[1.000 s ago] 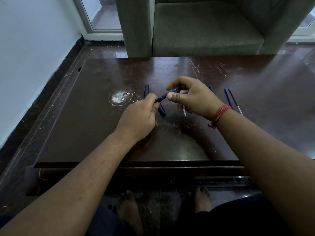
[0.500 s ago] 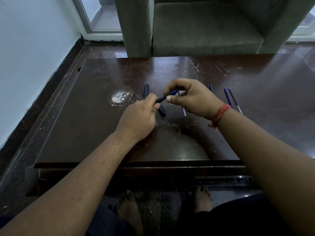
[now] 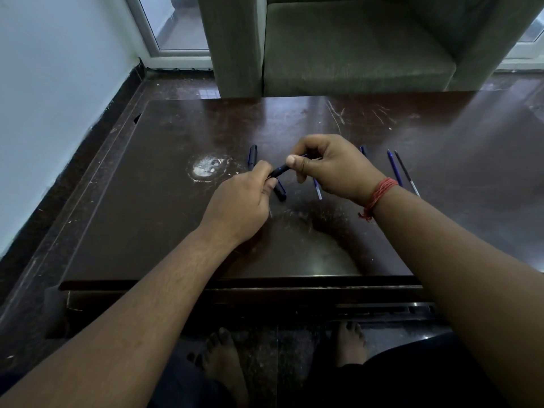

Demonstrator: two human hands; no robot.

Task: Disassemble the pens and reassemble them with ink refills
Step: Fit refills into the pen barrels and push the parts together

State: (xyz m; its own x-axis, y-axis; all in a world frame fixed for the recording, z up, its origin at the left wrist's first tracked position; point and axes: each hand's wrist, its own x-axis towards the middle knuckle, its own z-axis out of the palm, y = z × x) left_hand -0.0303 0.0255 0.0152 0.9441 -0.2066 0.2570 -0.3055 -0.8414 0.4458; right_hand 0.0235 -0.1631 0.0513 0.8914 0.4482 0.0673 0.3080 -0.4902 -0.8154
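Note:
A dark blue pen (image 3: 279, 171) is held between both hands above the dark wooden table (image 3: 147, 231). My left hand (image 3: 240, 206) grips its lower end; my right hand (image 3: 329, 167) pinches its upper end with thumb and fingers. Under the hands lie a dark pen part (image 3: 280, 192) and a thin refill (image 3: 317, 189), partly hidden. A blue pen cap (image 3: 252, 156) lies further back on the left. Two thin refills, one blue (image 3: 394, 167) and one dark (image 3: 407, 173), lie right of my wrist. Another blue piece (image 3: 363, 150) peeks out behind my right hand.
A white scuffed patch (image 3: 207, 168) marks the table left of the hands. A grey-green armchair (image 3: 353, 48) stands right behind the table. A white wall (image 3: 53, 98) runs along the left. My bare feet (image 3: 223, 363) show below the near table edge.
My right hand has slid slightly down and left along the pen, so less of the blue end shows. The left hand has barely moved.

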